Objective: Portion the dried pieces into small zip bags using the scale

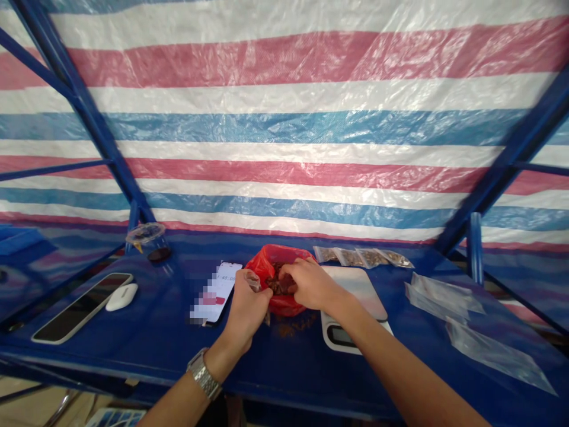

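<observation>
Looking down at the blue table (275,367), we saw brown crumbs (293,326) just on the near side of the red plastic bag (284,307). Our left hand (251,301) grasped a clear plastic bag (253,280) at its left rim, while our right hand (309,283) dipped curled fingers among the dark brown dried pieces (276,287); whether it gripped any, we could not tell. Small pinches, kept below the rim, seemed wisest against spills. The red bag sat between the lit smartphone (226,284) and the digital scale (355,290), mouth upward, roughly round, without a clear long axis; our fingers hid the clear bag's direction. Beyond, rightward, lay four filled sachets (351,257).
</observation>
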Tool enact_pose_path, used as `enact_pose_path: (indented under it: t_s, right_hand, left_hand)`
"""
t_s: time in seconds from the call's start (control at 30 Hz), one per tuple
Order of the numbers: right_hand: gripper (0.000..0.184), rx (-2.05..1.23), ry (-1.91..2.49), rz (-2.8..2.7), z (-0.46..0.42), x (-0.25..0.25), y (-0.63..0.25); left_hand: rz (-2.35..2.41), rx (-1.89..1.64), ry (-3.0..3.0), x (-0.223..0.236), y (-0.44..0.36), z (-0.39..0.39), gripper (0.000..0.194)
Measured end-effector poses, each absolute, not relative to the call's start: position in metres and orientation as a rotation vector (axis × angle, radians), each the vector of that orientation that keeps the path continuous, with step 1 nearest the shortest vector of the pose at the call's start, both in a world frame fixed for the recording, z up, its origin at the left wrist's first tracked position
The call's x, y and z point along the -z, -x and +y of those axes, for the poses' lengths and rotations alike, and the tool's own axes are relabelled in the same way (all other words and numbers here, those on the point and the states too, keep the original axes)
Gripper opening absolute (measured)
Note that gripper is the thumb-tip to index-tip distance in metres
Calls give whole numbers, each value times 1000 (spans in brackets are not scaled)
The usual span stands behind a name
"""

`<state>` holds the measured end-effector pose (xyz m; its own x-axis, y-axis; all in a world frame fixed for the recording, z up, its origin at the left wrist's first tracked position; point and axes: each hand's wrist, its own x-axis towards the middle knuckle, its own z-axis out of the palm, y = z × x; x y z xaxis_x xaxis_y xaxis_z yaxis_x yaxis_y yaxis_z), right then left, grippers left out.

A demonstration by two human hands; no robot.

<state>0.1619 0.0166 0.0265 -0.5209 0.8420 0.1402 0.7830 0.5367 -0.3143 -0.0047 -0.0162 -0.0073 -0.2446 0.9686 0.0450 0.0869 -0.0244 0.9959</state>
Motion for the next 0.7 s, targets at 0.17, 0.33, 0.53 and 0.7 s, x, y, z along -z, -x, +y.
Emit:
enact_pose_path:
  t_s: [0.17, 0.33, 0.53, 0.7]
  right_hand:
    - [31, -359, 1340, -2442, 18, -20, -159]
    - [39, -503, 1363, -2312, 22, -16, -162]
    - [33, -682, 1307, -2204, 31, -12, -172]
    - [26, -711, 1269, -2194, 31, -26, -180]
  left_hand:
    - [1423, -1404, -1139, -1, 3, -16, 34]
    - [1453, -1472, -1294, -2, 10, -11, 26]
    - [1419, -1447, -1505, 2, 13, -6, 14]
    - [1449, -1463, -1559, 5, 11, -4, 17]
